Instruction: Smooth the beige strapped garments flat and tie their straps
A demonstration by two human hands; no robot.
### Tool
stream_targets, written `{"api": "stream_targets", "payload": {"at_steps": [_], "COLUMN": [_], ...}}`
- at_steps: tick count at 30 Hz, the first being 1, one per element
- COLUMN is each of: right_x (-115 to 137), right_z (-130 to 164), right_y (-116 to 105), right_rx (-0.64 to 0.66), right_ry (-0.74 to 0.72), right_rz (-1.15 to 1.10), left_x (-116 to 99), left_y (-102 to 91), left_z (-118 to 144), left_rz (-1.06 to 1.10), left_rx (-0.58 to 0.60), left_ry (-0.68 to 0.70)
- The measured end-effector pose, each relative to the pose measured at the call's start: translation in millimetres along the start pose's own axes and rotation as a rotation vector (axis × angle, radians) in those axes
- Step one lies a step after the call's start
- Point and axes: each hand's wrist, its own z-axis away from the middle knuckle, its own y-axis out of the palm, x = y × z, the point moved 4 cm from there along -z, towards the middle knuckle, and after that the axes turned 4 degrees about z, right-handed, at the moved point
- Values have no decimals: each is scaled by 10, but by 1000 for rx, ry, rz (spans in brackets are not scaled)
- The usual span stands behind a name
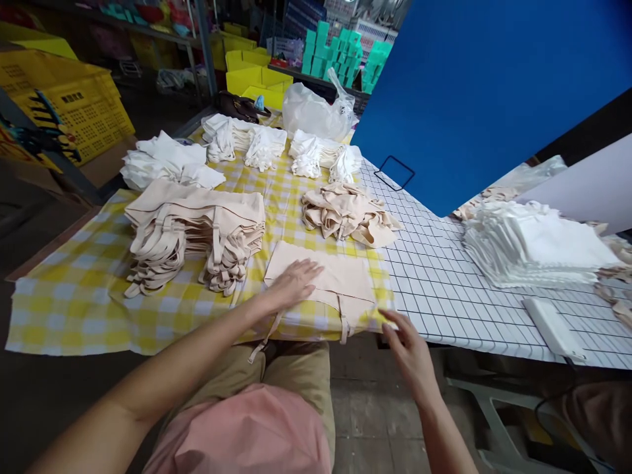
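Observation:
A beige strapped garment, like a camisole top, lies flat at the table's front edge, its straps hanging over the side. Pressed flat on its left part is my left hand, fingers stretched out. My right hand hovers just off the garment's right corner, holding nothing, with thumb and fingers apart. To the left stands a neat stack of beige camisole tops with bunched straps drooping forward. Behind the flat piece sits a loose, crumpled heap of beige garments.
White garment stacks and a white heap line the back of the checked yellow cloth. A blue panel rises at right, near a white stack and a white bar-shaped device. Yellow crates stand left.

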Motion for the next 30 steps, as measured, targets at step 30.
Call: {"api": "stream_targets", "payload": {"at_steps": [30], "right_x": [977], "right_z": [744], "right_y": [1912], "right_rx": [518], "right_ry": [176], "right_rz": [-656], "left_x": [257], "left_y": [-54], "left_z": [643], "left_rz": [-159], "left_rx": [40], "left_ry": [-90]}}
